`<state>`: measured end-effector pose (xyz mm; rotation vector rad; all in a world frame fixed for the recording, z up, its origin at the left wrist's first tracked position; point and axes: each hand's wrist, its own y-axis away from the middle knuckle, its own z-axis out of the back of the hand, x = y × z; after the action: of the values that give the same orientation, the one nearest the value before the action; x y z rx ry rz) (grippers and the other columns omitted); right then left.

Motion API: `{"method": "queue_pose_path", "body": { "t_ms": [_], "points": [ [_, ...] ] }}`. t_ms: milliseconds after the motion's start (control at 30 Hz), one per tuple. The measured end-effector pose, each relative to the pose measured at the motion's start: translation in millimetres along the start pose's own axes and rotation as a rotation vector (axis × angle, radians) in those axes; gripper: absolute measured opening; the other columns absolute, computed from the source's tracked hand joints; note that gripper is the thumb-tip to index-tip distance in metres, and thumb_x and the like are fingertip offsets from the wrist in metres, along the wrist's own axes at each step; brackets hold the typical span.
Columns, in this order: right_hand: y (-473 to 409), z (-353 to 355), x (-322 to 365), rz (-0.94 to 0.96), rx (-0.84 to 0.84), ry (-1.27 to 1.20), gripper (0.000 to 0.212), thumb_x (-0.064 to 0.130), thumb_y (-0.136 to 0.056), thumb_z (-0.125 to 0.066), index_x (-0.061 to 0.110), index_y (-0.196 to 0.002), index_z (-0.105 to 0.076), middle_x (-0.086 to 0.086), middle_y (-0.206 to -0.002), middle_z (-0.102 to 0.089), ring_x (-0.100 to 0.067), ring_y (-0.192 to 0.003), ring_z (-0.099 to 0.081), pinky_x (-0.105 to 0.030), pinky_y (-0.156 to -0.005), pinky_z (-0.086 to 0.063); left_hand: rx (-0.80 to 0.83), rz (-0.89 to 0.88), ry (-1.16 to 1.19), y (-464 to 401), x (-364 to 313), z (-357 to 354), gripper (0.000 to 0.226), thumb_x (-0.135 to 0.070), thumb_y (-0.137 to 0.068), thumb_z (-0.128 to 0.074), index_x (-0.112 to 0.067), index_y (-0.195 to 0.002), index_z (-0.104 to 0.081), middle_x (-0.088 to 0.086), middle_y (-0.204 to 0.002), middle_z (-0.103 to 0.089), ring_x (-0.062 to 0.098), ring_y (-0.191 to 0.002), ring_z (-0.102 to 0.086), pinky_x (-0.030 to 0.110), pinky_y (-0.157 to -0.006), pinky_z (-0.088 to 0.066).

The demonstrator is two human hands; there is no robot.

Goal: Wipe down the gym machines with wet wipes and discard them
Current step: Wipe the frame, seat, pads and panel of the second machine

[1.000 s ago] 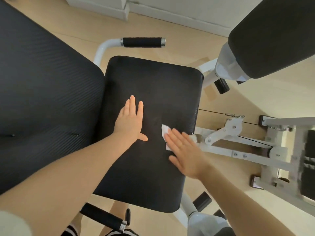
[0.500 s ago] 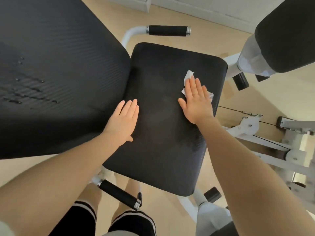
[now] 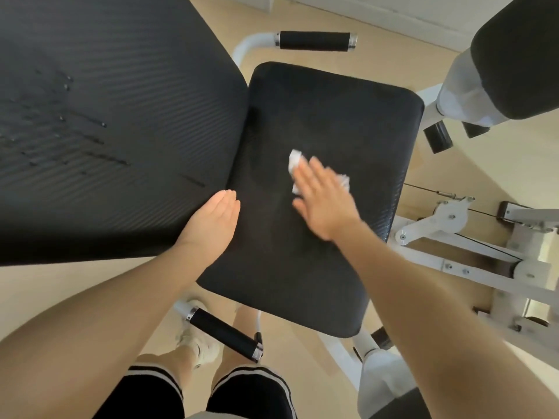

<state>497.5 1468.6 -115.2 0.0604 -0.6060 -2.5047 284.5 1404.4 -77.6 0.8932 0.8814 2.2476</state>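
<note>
Right hand (image 3: 325, 204): fingers straight and together, flat on the wet wipe (image 3: 295, 160), spreading pressure over the seat pad (image 3: 332, 110) near its centre. Left hand (image 3: 213, 219): fingers together, flat at the pad's left edge, likely bracing against the backrest (image 3: 106, 116).

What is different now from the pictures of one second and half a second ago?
The right hand slid the wet wipe from the seat pad's far right corner back toward its middle, fingers flat on it. The left hand shifted to the pad's left edge, beside the back pad. Nothing was gripped or released; both pads stayed put.
</note>
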Motion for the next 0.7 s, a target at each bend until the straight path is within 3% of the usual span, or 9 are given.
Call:
{"method": "queue_pose_path", "body": {
  "t_ms": [100,167,233,333,400,467,533,600,700],
  "points": [
    [-37.5,23.8,-25.9,-0.199,0.020,-0.034,0.063,0.042,-0.101,-0.021,0.007,-0.149,0.002,-0.008,-0.158,0.006,-0.026,-0.145,0.009,-0.039,-0.117,0.001,0.010,-0.040,-0.050,-1.5,2.8,-2.5,0.070,-0.031,-0.101,-0.033,0.008,-0.143,0.007,0.025,-0.154,0.003,0.035,-0.144,0.001,0.043,-0.117,0.003],
    [-46.2,29.1,-18.2,-0.240,-0.001,-0.010,0.067,0.045,-0.100,-0.018,0.005,-0.148,0.006,-0.011,-0.157,0.011,-0.027,-0.144,0.014,-0.039,-0.116,0.005,0.019,-0.041,-0.069,-1.5,4.4,-2.1,0.070,-0.032,-0.101,-0.032,0.007,-0.144,0.007,0.024,-0.154,0.005,0.035,-0.144,0.001,0.043,-0.116,0.003],
    [-42.7,22.8,7.6,-0.171,-0.001,-0.002,0.071,0.044,-0.099,-0.027,-0.001,-0.148,0.000,-0.016,-0.157,0.007,-0.031,-0.144,0.008,-0.041,-0.116,0.002,0.021,-0.037,-0.052,-0.5,4.8,0.5,0.069,-0.033,-0.101,-0.031,0.007,-0.144,0.007,0.024,-0.154,0.004,0.034,-0.144,0.001,0.042,-0.116,0.003],
    [-10.9,9.5,56.7,-0.037,-0.024,-0.022,0.072,0.041,-0.087,-0.057,-0.003,-0.140,-0.035,-0.018,-0.146,-0.034,-0.036,-0.132,-0.035,-0.043,-0.111,-0.026,0.025,-0.020,-0.011,0.2,5.6,6.6,0.065,-0.032,-0.102,-0.028,0.006,-0.145,0.004,0.023,-0.154,0.001,0.034,-0.144,-0.001,0.042,-0.116,0.003],
    [9.5,6.4,77.5,0.033,0.035,-0.093,0.067,0.040,-0.087,-0.059,0.000,-0.138,-0.040,-0.015,-0.140,-0.043,-0.032,-0.125,-0.045,-0.040,-0.107,-0.033,0.023,-0.027,0.001,0.9,7.5,10.6,0.062,-0.030,-0.101,-0.030,0.004,-0.146,-0.005,0.022,-0.155,-0.005,0.034,-0.144,-0.004,0.042,-0.116,0.002],
    [22.0,2.7,84.3,0.133,0.122,-0.133,0.068,0.039,-0.096,-0.043,0.003,-0.148,-0.017,-0.013,-0.154,-0.020,-0.030,-0.141,-0.022,-0.037,-0.116,-0.014,0.018,-0.046,-0.015,1.9,8.9,11.5,0.053,-0.025,-0.101,-0.034,0.001,-0.145,-0.019,0.021,-0.154,-0.010,0.033,-0.143,-0.007,0.043,-0.116,0.002],
    [24.9,-0.8,77.2,0.202,0.137,-0.117,0.069,0.040,-0.100,-0.032,0.008,-0.149,0.005,-0.007,-0.157,0.008,-0.024,-0.145,0.003,-0.032,-0.113,0.008,0.024,-0.065,-0.044,2.8,10.0,9.8,0.048,-0.021,-0.100,-0.035,-0.003,-0.144,-0.029,0.020,-0.154,-0.013,0.033,-0.143,-0.008,0.043,-0.116,0.003],
    [15.7,-5.7,69.5,0.254,0.091,-0.034,0.067,0.043,-0.101,-0.024,0.011,-0.146,0.014,-0.003,-0.151,0.023,-0.020,-0.144,0.013,-0.032,-0.111,0.013,0.018,-0.068,-0.039,1.8,10.5,6.3,0.046,-0.020,-0.100,-0.034,-0.003,-0.142,-0.033,0.020,-0.154,-0.014,0.033,-0.143,-0.008,0.043,-0.115,0.004],
    [-23.8,1.0,67.4,0.192,0.043,0.011,0.066,0.045,-0.101,-0.018,0.010,-0.147,0.013,-0.005,-0.156,0.018,-0.018,-0.144,0.013,-0.033,-0.115,0.009,0.006,-0.068,0.009,0.3,10.6,5.0,0.043,-0.021,-0.100,-0.035,-0.005,-0.140,-0.038,0.021,-0.154,-0.015,0.033,-0.143,-0.009,0.042,-0.116,0.003]
  ]
}}
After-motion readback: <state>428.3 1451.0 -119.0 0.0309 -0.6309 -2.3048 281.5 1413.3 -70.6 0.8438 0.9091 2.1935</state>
